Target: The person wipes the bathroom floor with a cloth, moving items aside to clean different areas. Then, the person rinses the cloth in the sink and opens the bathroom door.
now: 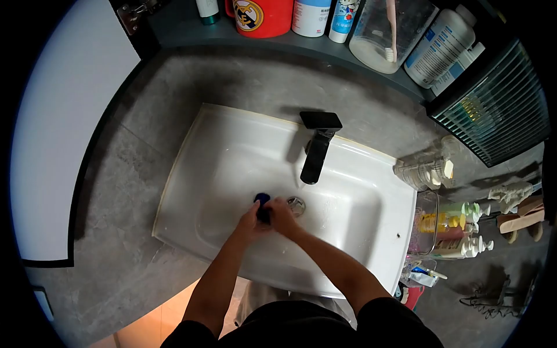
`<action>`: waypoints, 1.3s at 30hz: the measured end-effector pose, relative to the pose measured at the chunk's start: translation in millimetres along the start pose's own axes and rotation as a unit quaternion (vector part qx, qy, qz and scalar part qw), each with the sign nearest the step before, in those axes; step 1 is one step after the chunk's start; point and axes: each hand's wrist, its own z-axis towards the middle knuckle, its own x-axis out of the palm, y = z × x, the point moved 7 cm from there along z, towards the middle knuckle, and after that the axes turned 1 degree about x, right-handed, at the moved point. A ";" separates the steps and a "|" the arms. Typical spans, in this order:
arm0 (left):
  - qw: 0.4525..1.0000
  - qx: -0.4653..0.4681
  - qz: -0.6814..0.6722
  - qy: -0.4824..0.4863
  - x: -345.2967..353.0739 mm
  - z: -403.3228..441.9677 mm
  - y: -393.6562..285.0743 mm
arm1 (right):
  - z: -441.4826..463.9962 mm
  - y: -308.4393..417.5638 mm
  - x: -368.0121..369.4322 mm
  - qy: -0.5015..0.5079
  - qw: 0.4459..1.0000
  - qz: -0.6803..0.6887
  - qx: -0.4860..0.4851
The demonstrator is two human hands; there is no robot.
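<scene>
Low over the white sink [226, 156], my left hand [250, 219] is closed round a small dark blue object [263, 199] with a rounded top. Its exact kind does not show, as fingers cover most of it. My right hand [282, 217] presses against the object's right side with curled fingers. Those fingers are slightly blurred, and whether they grip the blue object or something smaller is hidden. Just right of the right hand lies the round metal drain [296, 206]. The black faucet [316, 156] reaches out above it, with what looks like a thin stream of water under its spout.
Along the back, a shelf [191, 36] holds a red mug [264, 17], a toothpaste tube [344, 20], a clear cup [371, 40] with a toothbrush and a white bottle [441, 46]. Several pump bottles [458, 226] stand beyond the sink's right rim. A mirror [64, 127] is at left.
</scene>
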 end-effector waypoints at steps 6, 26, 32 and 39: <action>0.983 -0.054 -0.121 0.128 57.5 -23.5 -6.4 | -31.0 67.2 -29.8 -0.066 0.986 0.149 -0.026; 0.981 -0.127 0.150 -0.005 26.3 -10.5 47.3 | -64.2 -75.1 -86.1 -0.089 0.969 -0.124 0.194; 0.958 -0.165 -0.118 0.203 55.3 22.4 99.5 | -81.3 30.0 -48.4 -0.037 0.992 0.093 0.080; 0.946 -0.155 -0.184 0.216 70.8 21.9 93.0 | -77.9 17.5 -36.0 0.054 0.977 -0.200 0.045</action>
